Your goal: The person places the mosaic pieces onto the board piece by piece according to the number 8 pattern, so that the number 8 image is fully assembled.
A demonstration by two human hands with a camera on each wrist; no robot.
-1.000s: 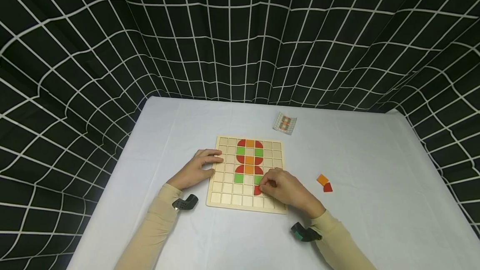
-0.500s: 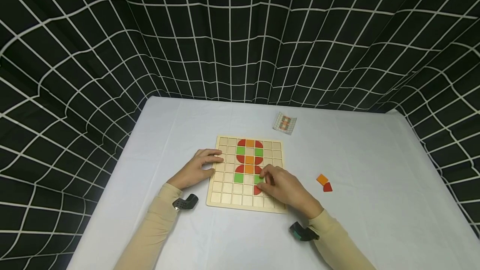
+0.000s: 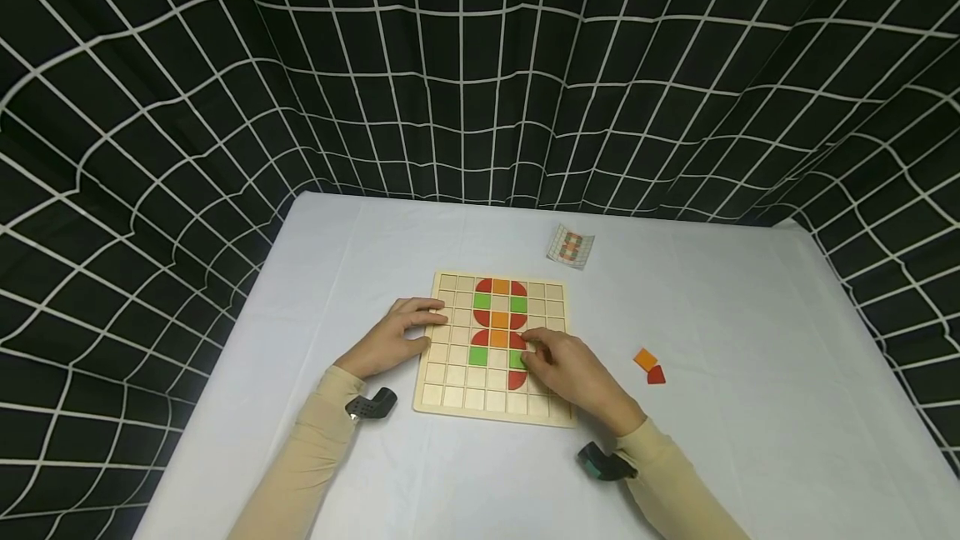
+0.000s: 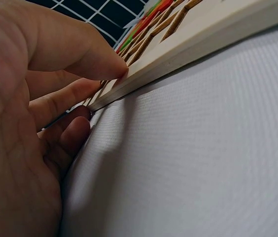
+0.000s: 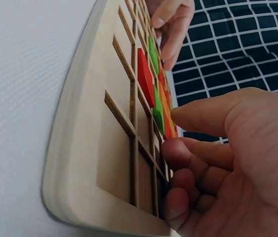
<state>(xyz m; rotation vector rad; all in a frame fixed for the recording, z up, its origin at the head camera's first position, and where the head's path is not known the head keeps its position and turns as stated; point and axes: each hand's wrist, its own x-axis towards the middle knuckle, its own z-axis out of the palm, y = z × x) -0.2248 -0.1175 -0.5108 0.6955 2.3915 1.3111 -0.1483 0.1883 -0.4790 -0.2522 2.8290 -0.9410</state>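
Note:
A light wooden board (image 3: 442, 377) with a grid of recessed squares lies on the white cloth. Red quarter-circles, green squares and orange squares fill cells down its middle. My left hand (image 3: 390, 340) rests its fingertips on the board's left edge; the left wrist view has the thumb against the rim (image 4: 178, 60). Over the board's right half is my right hand (image 3: 576, 367), thumb and index finger apart and no tile between them. Its thumb tip lies beside a green square (image 3: 516, 358), partly covered. Just below sits the lowest red quarter-circle (image 3: 517, 379), also seen in the right wrist view.
A loose orange square (image 3: 646, 359) and a red quarter-circle tile (image 3: 656, 375) lie on the cloth right of the board. Behind it is a small printed pattern card (image 3: 570, 247). A black curtain with white grid lines (image 3: 480, 90) surrounds the table's back and sides.
My right hand has let go of the lowest red quarter-circle, uncovering it, and has shifted slightly up to beside the green square. The left hand stays at the board's edge.

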